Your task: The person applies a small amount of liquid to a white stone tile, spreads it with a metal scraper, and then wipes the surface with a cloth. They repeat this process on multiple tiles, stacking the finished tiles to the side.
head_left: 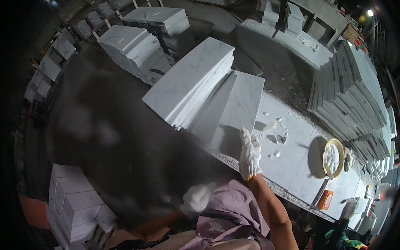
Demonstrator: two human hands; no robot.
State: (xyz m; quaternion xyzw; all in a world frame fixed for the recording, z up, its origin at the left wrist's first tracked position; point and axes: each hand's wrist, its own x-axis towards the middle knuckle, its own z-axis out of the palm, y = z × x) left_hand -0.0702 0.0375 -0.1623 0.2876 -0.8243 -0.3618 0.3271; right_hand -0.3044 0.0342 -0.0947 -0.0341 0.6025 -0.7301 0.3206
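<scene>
My right hand point(250, 156), in a white knit glove, reaches over the bench. Its fingers are stretched out and lie at the near right corner of a grey-white marble slab point(243, 98); no firm grip shows. The slab lies flat, partly over another slab point(213, 110), beside a tall stack of marble slabs point(192, 80). My left hand point(198, 199), also gloved in white, hangs low in front of my body. It is blurred, so its fingers cannot be made out. Broken white stone chips point(276, 137) are scattered just right of my right hand.
A pale bowl of white paste point(332, 159) stands on the bench point(291, 159), near an orange box point(325, 200). A co-worker's gloved hand point(350, 208) is at the lower right. More slabs point(349, 88) lean at the right. Stacked white boxes point(76, 204) stand lower left.
</scene>
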